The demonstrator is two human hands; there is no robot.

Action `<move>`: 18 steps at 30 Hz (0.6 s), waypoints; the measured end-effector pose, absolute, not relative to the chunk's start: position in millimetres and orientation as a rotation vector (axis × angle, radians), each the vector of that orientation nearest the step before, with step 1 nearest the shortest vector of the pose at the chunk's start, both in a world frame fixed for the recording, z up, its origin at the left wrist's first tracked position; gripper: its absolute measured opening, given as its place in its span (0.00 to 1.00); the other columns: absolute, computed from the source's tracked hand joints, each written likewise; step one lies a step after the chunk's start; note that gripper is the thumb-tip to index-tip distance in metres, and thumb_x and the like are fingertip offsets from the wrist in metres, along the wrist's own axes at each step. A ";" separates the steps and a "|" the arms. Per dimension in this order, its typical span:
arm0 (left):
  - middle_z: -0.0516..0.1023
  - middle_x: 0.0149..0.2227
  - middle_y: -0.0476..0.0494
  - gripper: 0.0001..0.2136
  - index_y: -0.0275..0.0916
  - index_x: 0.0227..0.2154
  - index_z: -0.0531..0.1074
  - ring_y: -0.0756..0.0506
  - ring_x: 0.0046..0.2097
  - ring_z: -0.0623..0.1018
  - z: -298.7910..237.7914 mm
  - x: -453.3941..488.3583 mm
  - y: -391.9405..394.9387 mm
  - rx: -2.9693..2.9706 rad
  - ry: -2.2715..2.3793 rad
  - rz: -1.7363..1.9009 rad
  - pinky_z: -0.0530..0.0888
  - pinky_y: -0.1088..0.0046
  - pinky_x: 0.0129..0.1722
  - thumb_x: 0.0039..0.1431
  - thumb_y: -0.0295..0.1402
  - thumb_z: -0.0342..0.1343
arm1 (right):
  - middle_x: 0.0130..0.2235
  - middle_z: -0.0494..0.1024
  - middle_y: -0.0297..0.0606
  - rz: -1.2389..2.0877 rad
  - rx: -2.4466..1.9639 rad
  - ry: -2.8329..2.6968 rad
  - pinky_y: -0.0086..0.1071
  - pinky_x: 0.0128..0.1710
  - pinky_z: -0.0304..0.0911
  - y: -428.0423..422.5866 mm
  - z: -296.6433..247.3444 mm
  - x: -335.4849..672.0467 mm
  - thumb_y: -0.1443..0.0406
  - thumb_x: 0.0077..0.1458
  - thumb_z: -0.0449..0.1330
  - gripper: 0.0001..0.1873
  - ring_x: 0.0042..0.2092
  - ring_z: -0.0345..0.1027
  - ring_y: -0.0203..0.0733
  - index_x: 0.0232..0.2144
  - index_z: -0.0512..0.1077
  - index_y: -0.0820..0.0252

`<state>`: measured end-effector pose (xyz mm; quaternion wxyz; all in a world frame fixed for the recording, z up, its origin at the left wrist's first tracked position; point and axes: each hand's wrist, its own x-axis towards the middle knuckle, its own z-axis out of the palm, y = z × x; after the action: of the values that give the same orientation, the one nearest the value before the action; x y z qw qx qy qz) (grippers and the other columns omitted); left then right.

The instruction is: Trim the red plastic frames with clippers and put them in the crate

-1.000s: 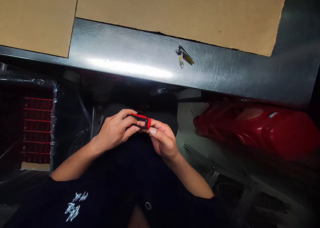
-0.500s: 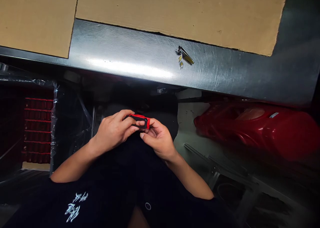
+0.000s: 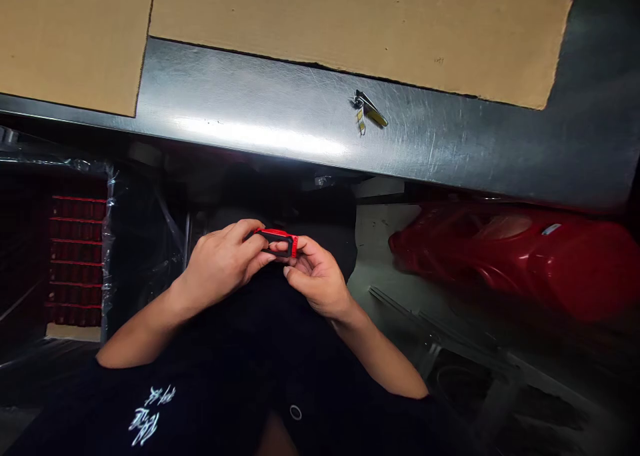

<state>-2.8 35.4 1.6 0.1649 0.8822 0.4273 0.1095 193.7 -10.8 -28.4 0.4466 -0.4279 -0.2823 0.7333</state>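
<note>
A small red and black part point(image 3: 278, 239) is held over my lap, below the edge of a metal table point(image 3: 280, 119). My left hand point(image 3: 223, 261) grips its left end, with the fingers curled round it. My right hand point(image 3: 316, 277) pinches its right end between thumb and fingertips. Most of the part's underside is hidden by my fingers.
Two cardboard sheets point(image 3: 350, 23) lie on the table, and a small metal clip point(image 3: 367, 111) rests on the bare steel. A glossy red body shell point(image 3: 510, 253) lies on the floor at right. Red trays wrapped in plastic film point(image 3: 75, 256) stand at left.
My right hand's fingers have uncurled a little and shifted along the part's right end. Both hands with the part have moved slightly left.
</note>
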 end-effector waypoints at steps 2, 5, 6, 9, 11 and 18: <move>0.81 0.48 0.41 0.12 0.39 0.42 0.77 0.45 0.40 0.83 1.4 -4.8 36.2 2.404 1.198 0.303 0.78 0.72 0.34 0.70 0.41 0.53 | 0.49 0.81 0.37 1.832 -1.003 -0.723 0.45 0.58 0.72 -11.1 -26.8 197.3 0.68 0.52 0.67 0.13 0.50 0.77 0.44 0.42 0.77 0.53; 0.81 0.49 0.41 0.11 0.40 0.42 0.77 0.46 0.43 0.83 -0.7 -4.9 37.2 2.204 1.138 0.367 0.79 0.72 0.41 0.71 0.40 0.53 | 0.47 0.82 0.38 1.853 -0.952 -0.708 0.45 0.56 0.73 -11.5 -26.4 202.3 0.63 0.55 0.69 0.14 0.47 0.79 0.44 0.44 0.78 0.53; 0.81 0.48 0.42 0.11 0.40 0.42 0.77 0.46 0.44 0.83 -1.5 -4.0 37.3 2.143 1.119 0.386 0.79 0.72 0.42 0.71 0.39 0.52 | 0.46 0.83 0.38 1.850 -0.940 -0.701 0.45 0.55 0.74 -11.7 -27.1 203.2 0.61 0.55 0.70 0.14 0.46 0.79 0.44 0.45 0.79 0.53; 0.82 0.47 0.43 0.11 0.40 0.40 0.77 0.47 0.45 0.83 -3.7 0.0 37.3 2.018 1.073 0.397 0.78 0.74 0.44 0.72 0.37 0.51 | 0.40 0.83 0.37 1.786 -0.952 -0.701 0.39 0.48 0.76 -12.0 -30.5 203.3 0.57 0.59 0.69 0.12 0.42 0.80 0.42 0.44 0.81 0.52; 0.82 0.48 0.43 0.11 0.40 0.40 0.78 0.46 0.47 0.83 -5.0 2.3 36.8 1.983 1.060 0.383 0.77 0.73 0.44 0.71 0.38 0.52 | 0.37 0.83 0.36 1.719 -1.016 -0.720 0.37 0.42 0.77 -11.7 -32.6 202.4 0.57 0.60 0.68 0.09 0.38 0.79 0.40 0.40 0.82 0.52; 0.83 0.50 0.38 0.15 0.39 0.39 0.78 0.41 0.51 0.83 -7.9 4.8 36.5 1.749 1.079 0.435 0.78 0.67 0.52 0.64 0.47 0.59 | 0.37 0.84 0.38 1.470 -1.155 -1.058 0.35 0.40 0.75 -8.5 -28.6 203.6 0.60 0.60 0.68 0.05 0.39 0.79 0.41 0.36 0.84 0.52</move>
<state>4.8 36.5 -7.9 0.4972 0.7225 0.4456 0.1795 203.6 -8.5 -28.6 0.4765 -0.4727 -0.4330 0.6017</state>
